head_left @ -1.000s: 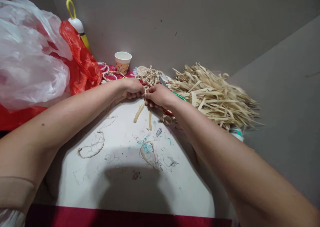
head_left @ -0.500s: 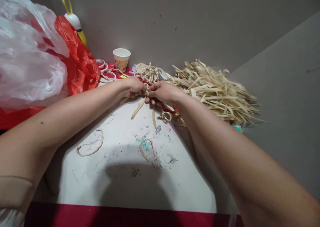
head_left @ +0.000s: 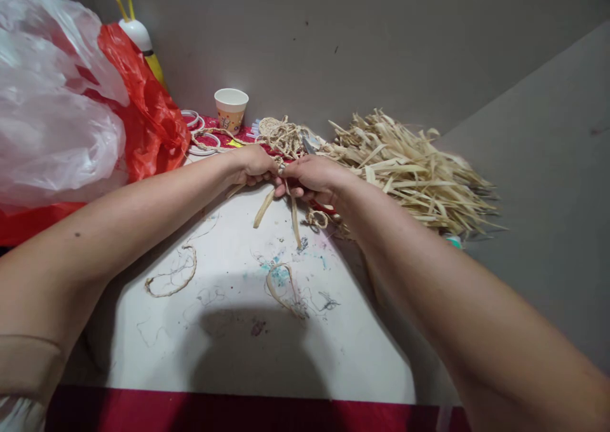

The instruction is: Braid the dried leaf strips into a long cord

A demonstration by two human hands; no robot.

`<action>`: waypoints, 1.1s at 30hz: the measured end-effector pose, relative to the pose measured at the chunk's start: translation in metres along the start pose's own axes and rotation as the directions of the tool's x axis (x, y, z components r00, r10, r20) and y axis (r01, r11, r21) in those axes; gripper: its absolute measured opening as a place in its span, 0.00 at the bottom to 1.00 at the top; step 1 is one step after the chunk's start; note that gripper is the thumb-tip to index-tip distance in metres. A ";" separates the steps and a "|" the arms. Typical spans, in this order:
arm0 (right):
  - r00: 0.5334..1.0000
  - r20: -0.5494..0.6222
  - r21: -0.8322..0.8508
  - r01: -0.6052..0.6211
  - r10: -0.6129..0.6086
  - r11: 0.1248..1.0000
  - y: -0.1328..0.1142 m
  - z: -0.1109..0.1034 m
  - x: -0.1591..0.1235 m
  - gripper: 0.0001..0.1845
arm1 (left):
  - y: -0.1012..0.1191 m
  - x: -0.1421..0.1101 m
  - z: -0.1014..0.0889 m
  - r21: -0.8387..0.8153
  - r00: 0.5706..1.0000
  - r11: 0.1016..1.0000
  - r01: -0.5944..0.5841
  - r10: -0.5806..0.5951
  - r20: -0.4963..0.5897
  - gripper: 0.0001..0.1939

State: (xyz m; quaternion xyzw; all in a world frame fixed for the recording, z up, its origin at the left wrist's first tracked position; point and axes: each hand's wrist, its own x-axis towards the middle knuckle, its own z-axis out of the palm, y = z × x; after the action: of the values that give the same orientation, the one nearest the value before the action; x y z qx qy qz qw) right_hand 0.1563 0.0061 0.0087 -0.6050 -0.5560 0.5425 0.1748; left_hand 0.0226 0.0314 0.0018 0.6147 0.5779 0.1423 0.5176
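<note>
My left hand (head_left: pixel 257 165) is closed, its fingertips pinching a braid of dried straw-like strips (head_left: pixel 281 163). Right against it, my right hand (head_left: pixel 307 176) is also closed on the strips, thumb and forefinger meeting the left fingertips. Two flat loose ends hang from between the hands toward me: one strip (head_left: pixel 264 209) leans left, the other strip (head_left: pixel 295 222) drops nearly straight. Behind the hands lies a coiled heap of braided cord (head_left: pixel 281 132). A red-handled tool (head_left: pixel 324 208), mostly hidden, lies under my right wrist beside a small loop of cord (head_left: pixel 317 219).
A large bundle of dried strips (head_left: pixel 405 171) lies at the right. Plastic bags (head_left: pixel 57 101) crowd the left, before a yellow and white bottle (head_left: pixel 136 35). A paper cup (head_left: pixel 231 111) stands at the back. Cord scraps (head_left: pixel 178 286) lie on the white tabletop (head_left: pixel 229 356).
The fingers of my right hand have shifted slightly around the strips. The left loose end has swung a little, and the right one now hangs longer and lower.
</note>
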 end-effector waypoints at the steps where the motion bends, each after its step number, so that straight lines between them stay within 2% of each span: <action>1: 1.000 -0.003 0.005 -0.005 0.005 1.000 0.000 0.002 -0.001 0.14 | 0.000 0.000 0.000 -0.013 1.000 1.000 0.001 -0.001 0.004 0.14; 4: 0.999 -0.051 -0.044 0.003 -0.005 0.999 0.001 0.008 -0.002 0.13 | -0.001 0.000 -0.001 -0.055 1.000 0.998 0.014 -0.014 0.012 0.15; 8: 0.990 -0.123 -0.201 0.044 -0.070 0.979 0.002 0.015 -0.001 0.14 | -0.001 -0.001 -0.002 -0.116 0.998 0.993 0.028 -0.022 0.051 0.17; 13: 0.977 -0.144 -0.349 0.098 -0.157 0.932 0.002 0.025 -0.007 0.15 | -0.001 -0.004 -0.003 -0.133 0.998 0.991 0.012 -0.003 0.069 0.18; 15: 0.976 -0.101 -0.424 0.134 -0.194 0.895 0.000 0.029 -0.018 0.15 | -0.002 -0.004 -0.004 -0.131 0.998 0.991 0.028 -0.021 0.056 0.18; 17: 0.982 0.042 -0.437 0.183 -0.184 0.881 -0.004 0.028 -0.032 0.15 | -0.003 -0.004 -0.006 -0.146 0.998 0.988 0.047 -0.040 0.053 0.17; 19: 0.977 0.177 -0.363 0.175 -0.116 0.915 -0.009 0.021 -0.043 0.12 | -0.004 -0.003 -0.009 -0.170 0.997 0.984 0.057 -0.049 0.054 0.15; 20: 0.983 0.147 -0.314 0.148 -0.106 0.938 -0.011 0.016 -0.045 0.11 | -0.004 -0.002 -0.010 -0.181 0.997 0.982 0.058 -0.048 0.063 0.14; 21: 0.991 0.051 -0.246 0.131 -0.122 0.960 -0.013 0.010 -0.045 0.11 | -0.005 -0.002 -0.012 -0.190 0.996 0.980 0.058 -0.045 0.075 0.13; 23: 0.969 -0.194 -0.075 0.143 -0.155 0.987 -0.015 -0.001 -0.038 0.12 | -0.005 0.000 -0.015 -0.210 0.994 0.976 0.054 -0.033 0.103 0.12; 24: 0.953 -0.267 0.005 0.149 -0.142 0.989 -0.014 -0.005 -0.032 0.12 | -0.006 0.000 -0.017 -0.224 0.993 0.973 0.051 -0.025 0.117 0.11; 25: 0.953 -0.283 0.069 0.130 -0.106 0.989 -0.013 -0.007 -0.026 0.12 | -0.006 0.001 -0.018 -0.237 0.991 0.970 0.051 -0.020 0.129 0.11; 29: 0.996 -0.088 0.218 -0.002 0.022 0.976 -0.006 -0.002 -0.004 0.11 | -0.006 0.000 -0.020 -0.244 0.984 0.969 0.046 -0.002 0.177 0.10; 33: 0.998 0.055 0.287 -0.054 0.040 0.956 -0.001 0.007 0.006 0.11 | -0.007 -0.003 -0.019 -0.241 0.984 0.970 0.034 0.010 0.180 0.11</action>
State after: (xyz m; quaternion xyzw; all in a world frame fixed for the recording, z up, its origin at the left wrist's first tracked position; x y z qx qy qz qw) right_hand 0.1485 0.0087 0.0043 -0.5726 -0.4607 0.6363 0.2345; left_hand 0.0028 0.0364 0.0059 0.5538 0.5106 0.1525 0.6398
